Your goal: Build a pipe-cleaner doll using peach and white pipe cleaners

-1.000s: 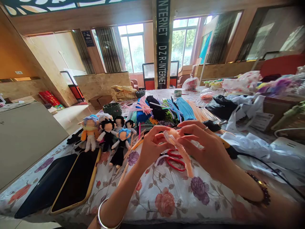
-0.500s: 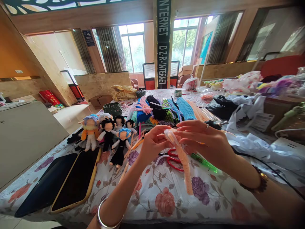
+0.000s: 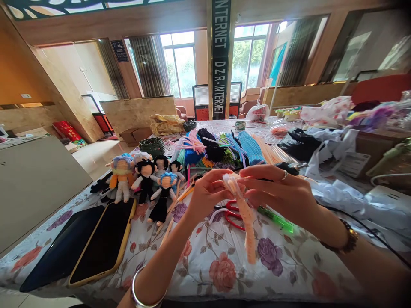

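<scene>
now both hands (image 3: 250, 194) grip pipe cleaner (image 3: 245, 218) mid-table.

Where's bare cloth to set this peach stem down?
The floral tablecloth under the peach stem is bare, in front of the red scissors and green pen, between the forearms of the left hand and right hand. A narrower strip lies between the yellow-cased phone and the left forearm. Crowded: dolls at left, pipe-cleaner bundles behind, plastic bags at right.

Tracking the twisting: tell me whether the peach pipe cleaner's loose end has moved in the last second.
Yes. The loose end of the peach pipe cleaner has dropped lower, from above the printed purple flower to level with it.
</scene>
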Motion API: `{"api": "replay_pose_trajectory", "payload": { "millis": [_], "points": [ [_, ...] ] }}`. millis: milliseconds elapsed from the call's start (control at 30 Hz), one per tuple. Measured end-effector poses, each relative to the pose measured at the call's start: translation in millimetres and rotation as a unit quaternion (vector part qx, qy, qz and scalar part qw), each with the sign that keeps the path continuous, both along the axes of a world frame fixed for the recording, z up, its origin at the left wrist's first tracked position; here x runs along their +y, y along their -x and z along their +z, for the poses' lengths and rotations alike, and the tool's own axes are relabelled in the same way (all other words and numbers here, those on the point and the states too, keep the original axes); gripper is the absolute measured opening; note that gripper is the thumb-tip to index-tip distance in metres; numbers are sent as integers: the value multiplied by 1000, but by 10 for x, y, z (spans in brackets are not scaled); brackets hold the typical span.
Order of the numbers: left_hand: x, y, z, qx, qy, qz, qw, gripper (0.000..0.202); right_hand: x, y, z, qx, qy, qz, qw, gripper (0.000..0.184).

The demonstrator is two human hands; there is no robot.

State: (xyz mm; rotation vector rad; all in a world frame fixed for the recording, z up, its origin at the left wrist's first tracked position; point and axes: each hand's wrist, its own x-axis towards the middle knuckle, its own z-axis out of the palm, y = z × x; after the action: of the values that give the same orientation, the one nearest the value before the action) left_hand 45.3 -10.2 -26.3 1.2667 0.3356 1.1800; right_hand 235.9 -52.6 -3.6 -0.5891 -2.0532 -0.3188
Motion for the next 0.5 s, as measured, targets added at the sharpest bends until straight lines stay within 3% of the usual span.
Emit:
{"api": "replay_pose_trajectory", "payload": {
  "millis": [367,500],
  "points": [
    [14,11,-26,4,-9,-2,1000,41,15,-5,-26,-25,34,28,999,43],
    [8,2,-28,14,-12,-6,1000,41,9,10,8,-29,16,30,999,36]
  ]
}}
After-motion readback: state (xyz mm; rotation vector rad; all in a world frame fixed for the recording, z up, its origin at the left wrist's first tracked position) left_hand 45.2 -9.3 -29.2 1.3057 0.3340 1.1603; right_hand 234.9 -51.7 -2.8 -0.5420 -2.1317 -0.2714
